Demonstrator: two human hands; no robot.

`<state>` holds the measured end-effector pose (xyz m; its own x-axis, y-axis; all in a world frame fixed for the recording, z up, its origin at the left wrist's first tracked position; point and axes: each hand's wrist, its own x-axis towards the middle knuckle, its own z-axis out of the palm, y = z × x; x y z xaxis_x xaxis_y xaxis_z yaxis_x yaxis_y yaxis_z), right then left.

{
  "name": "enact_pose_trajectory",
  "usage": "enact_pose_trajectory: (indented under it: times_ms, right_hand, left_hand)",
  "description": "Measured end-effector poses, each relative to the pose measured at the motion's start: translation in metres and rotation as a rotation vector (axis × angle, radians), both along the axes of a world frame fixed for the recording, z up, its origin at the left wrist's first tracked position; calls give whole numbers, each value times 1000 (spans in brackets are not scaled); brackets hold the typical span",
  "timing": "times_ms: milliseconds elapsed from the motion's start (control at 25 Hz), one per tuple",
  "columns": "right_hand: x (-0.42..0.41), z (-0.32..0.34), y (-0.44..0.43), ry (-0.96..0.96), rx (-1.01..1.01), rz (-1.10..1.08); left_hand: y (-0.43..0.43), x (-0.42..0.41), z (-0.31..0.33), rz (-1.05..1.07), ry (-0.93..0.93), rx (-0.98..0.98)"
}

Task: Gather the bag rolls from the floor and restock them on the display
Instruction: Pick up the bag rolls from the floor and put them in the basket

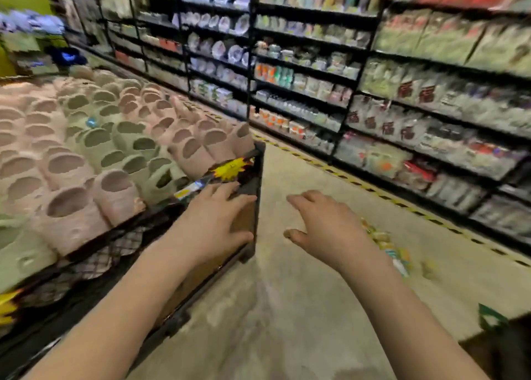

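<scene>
Blurry frame. Left hand [218, 215] centre frame, flat on dark corner of display bin [253, 184], fingers spread, gripping nothing. Right hand [321, 224] just right of centre, hovering over floor [287, 307], fingers apart, slightly curled, empty. Bag rolls [386, 246], yellow-green pkgs, on floor lower right, partly behind right wrist; one small piece [428, 268] farther right. Pink & green slippers [115, 149] fill bin, left half. Stocked shelves [373, 77] across top & right.
</scene>
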<state>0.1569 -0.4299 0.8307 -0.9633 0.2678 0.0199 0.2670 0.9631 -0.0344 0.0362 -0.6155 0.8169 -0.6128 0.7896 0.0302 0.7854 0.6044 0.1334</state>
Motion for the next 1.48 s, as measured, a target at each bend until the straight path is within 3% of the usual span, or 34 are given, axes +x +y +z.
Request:
enact_pose_trajectory:
  times_ms: [200, 400, 640, 1000, 1280, 1480]
  right_hand:
    - [77, -12, 167, 10, -26, -273]
    - [76, -34, 267, -14, -95, -357]
    - [-15, -85, 364, -89, -237, -360]
    - [-213, -111, 543, -209, -219, -419]
    - [-290, -163, 672, -309, -285, -384]
    - [-334, -250, 771, -373, -392, -327]
  left_hand:
    - [205, 30, -21, -250, -29, -36]
    - [322, 21, -50, -324, -80, -121]
    - [421, -76, -102, -345, -136, -171]
    - [586, -277, -140, -358, -245, -227]
    - [697, -340, -184, -330, -348, -309]
    - [776, -370, -261, -200, -474, -330]
